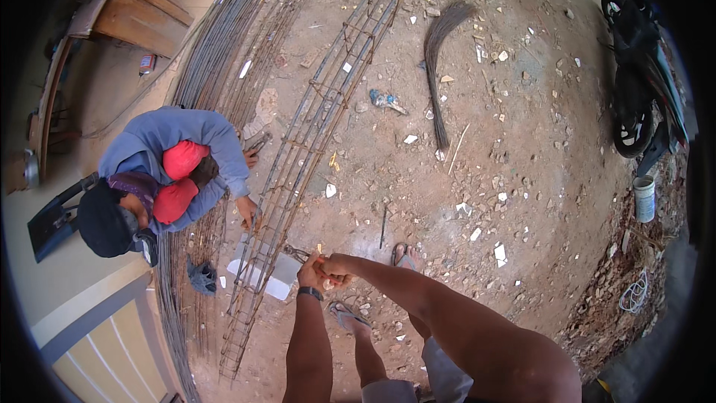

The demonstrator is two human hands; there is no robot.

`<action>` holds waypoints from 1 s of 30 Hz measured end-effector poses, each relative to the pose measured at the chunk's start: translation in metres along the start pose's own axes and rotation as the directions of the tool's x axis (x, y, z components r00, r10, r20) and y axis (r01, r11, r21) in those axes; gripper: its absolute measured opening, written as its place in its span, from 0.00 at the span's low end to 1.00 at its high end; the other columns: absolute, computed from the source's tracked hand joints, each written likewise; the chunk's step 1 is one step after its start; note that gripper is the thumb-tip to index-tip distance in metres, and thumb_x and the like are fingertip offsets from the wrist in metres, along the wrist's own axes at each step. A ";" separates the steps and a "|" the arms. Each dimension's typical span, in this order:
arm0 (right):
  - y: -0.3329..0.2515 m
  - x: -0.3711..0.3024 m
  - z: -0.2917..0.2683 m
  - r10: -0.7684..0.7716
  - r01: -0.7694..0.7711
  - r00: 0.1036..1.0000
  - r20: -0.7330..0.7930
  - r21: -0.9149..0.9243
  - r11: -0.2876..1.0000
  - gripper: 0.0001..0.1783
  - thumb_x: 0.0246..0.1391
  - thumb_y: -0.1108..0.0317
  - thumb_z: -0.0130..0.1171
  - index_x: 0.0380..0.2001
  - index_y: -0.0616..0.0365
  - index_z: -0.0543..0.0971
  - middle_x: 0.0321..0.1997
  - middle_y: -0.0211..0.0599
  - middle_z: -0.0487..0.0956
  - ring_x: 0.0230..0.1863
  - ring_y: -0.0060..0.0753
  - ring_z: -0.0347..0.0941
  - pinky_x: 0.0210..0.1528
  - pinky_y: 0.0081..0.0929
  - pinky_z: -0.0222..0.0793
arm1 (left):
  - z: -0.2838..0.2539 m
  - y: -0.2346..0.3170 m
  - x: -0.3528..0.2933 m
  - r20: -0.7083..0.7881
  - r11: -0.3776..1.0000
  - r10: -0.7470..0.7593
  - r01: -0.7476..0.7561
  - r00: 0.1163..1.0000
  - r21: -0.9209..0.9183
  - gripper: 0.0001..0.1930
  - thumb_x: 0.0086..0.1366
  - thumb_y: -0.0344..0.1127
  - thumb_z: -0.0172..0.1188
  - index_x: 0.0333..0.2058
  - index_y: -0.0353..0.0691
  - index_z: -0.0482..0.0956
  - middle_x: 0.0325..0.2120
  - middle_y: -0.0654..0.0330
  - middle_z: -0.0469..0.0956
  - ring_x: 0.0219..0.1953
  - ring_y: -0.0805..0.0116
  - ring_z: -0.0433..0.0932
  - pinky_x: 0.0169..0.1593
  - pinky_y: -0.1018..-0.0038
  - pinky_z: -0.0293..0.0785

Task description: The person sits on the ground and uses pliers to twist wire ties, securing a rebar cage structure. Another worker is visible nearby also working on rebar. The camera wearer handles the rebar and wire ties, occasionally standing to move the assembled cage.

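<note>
Rubble-strewn dirt ground: both hands' fingers, left hand [312, 275] and right hand [333, 266], are clamped together on pliers [296, 254] touching the rebar cage [313, 116].

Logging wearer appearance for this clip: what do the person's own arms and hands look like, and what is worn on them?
Both forearms are bare, with no sleeves and no gloves. The left hand has a dark watch or band around its wrist. The right hand shows no band, ring or glove that can be made out.
</note>
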State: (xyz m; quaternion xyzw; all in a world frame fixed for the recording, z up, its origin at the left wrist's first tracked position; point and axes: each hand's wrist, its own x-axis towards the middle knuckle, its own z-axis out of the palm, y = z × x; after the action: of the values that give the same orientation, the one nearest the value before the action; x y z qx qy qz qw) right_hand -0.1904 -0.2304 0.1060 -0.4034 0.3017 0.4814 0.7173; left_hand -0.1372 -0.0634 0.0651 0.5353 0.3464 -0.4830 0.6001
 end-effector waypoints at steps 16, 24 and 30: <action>0.048 0.051 0.042 -0.522 -0.076 0.644 -0.558 -0.727 0.683 0.14 0.59 0.62 0.53 0.44 0.59 0.75 0.37 0.41 0.81 0.36 0.45 0.80 0.35 0.38 0.75 | -0.005 -0.001 0.029 -0.217 0.957 0.030 0.035 0.976 0.289 0.17 0.69 0.49 0.58 0.38 0.40 0.80 0.38 0.58 0.82 0.39 0.64 0.80 0.43 0.65 0.75; 0.095 0.087 0.060 -0.237 -0.121 0.869 0.435 0.651 0.749 0.08 0.62 0.61 0.57 0.36 0.54 0.76 0.27 0.34 0.80 0.27 0.29 0.80 0.23 0.27 0.72 | -0.035 0.003 0.002 -0.142 0.696 0.344 -0.151 0.928 0.702 0.33 0.62 0.60 0.63 0.40 0.26 0.77 0.36 0.48 0.80 0.35 0.60 0.81 0.34 0.68 0.78; 0.065 0.052 0.115 -0.207 0.129 0.977 0.048 0.639 0.758 0.10 0.59 0.63 0.63 0.37 0.56 0.74 0.27 0.36 0.81 0.22 0.28 0.79 0.18 0.26 0.71 | -0.041 0.043 -0.083 0.071 0.374 0.472 -0.272 0.879 0.887 0.38 0.62 0.58 0.65 0.55 0.26 0.70 0.43 0.44 0.81 0.38 0.63 0.82 0.38 0.73 0.79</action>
State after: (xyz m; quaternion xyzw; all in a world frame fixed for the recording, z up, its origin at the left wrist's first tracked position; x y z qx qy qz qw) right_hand -0.2276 -0.0936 0.1012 -0.1359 0.3662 0.3081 0.8675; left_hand -0.1162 -0.0074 0.1482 0.8732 -0.0246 -0.3868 0.2953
